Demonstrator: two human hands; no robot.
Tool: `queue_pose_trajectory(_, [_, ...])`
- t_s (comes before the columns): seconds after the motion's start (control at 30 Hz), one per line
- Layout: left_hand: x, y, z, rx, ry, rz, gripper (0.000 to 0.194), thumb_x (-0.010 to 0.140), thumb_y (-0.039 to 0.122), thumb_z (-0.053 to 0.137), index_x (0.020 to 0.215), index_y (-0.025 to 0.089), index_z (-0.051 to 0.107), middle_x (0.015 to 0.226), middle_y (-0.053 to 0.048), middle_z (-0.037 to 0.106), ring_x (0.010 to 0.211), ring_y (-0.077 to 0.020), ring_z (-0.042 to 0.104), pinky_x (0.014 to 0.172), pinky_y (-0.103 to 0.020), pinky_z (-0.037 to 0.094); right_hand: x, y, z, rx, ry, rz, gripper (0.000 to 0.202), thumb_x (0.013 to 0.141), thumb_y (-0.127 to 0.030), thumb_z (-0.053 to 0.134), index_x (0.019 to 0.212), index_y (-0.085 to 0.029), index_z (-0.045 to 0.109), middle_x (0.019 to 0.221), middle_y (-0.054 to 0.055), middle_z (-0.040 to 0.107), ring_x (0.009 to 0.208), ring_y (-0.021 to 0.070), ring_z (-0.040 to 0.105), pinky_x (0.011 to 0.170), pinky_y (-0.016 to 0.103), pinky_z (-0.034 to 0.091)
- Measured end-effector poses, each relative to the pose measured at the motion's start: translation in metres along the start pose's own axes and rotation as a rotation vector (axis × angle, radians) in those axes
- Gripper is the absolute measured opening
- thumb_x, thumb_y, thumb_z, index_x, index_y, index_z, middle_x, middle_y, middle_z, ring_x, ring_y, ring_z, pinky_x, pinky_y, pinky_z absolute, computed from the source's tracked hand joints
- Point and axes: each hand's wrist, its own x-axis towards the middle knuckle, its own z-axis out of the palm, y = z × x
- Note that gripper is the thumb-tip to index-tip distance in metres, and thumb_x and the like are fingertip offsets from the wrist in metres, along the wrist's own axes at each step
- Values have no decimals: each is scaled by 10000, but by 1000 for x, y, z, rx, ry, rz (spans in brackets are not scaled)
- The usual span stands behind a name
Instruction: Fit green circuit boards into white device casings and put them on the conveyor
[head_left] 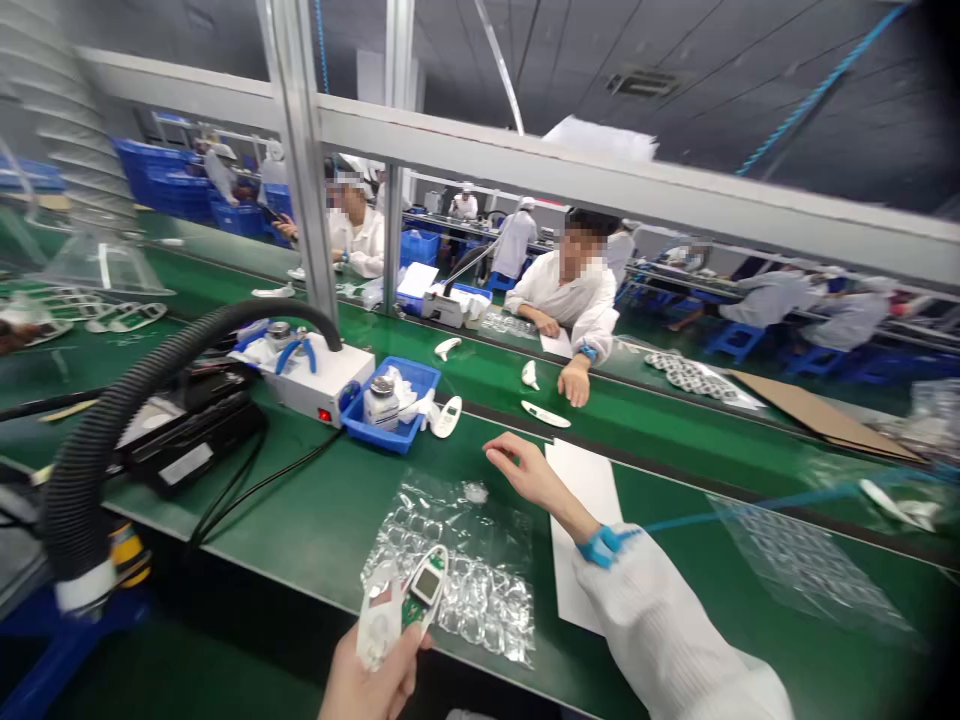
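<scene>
My left hand [379,675], at the bottom, is closed around an opened white handheld device [426,588]. Its oval shell shows a green circuit board and a small square screen; a second whitish, partly see-through piece [380,620] lies alongside in the same grip. My right hand [523,468] hovers beyond the clear bubble sheet [480,600], fingers extended and nothing visible between them. Around that wrist is a blue strap [600,547] with a cord. Left of the right hand, a white oval device [447,417] leans by the blue tray [382,445].
White paper [583,500] lies under my right forearm. The blue tray holds a metal-topped bottle [381,403] and tissues. Left stand a white box [311,385] with blue pliers [296,352] and a black hose [150,390]. Across the green belt [487,385], a co-worker [568,285] reaches in.
</scene>
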Motion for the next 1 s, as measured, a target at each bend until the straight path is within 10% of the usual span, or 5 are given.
queue_pose_trajectory(0.3, [0,2,21,8,-14,129,439,683,580,689,748,154,607,480,40,477,431,-94,390,426,-226,298,-66,-127,31,195,-233,-277,135,944,-232,508,882,-187,619,841,33,609,821,177,501,784,352,357])
queue_pose_trajectory(0.47, [-11,-2,21,-275,-144,261,722,440,834,650,732,174,651,598,-7,523,560,-149,447,530,-275,386,-87,-136,30,247,-122,-390,173,929,-135,394,894,-169,560,804,53,600,742,174,481,721,346,363])
queue_pose_trajectory(0.57, [-19,5,18,-464,-118,108,683,580,836,553,742,183,670,618,-4,522,586,-152,456,580,-279,410,-100,-136,26,355,-41,-382,181,921,-115,398,936,-177,568,795,48,604,719,166,510,707,323,393])
queue_pose_trajectory(0.73, [-21,19,13,-452,-48,-33,316,709,418,762,925,201,686,818,-31,665,789,-189,572,754,-281,445,-104,-117,35,477,52,49,162,946,-251,478,1024,-204,612,795,27,596,650,141,564,572,247,426])
queue_pose_trajectory(1.0, [-15,-7,0,-279,11,-37,365,672,477,759,832,159,677,701,-26,622,711,-200,569,681,-296,449,-89,-96,70,653,-114,298,260,918,-395,489,994,-172,599,621,-36,524,467,112,531,457,215,402])
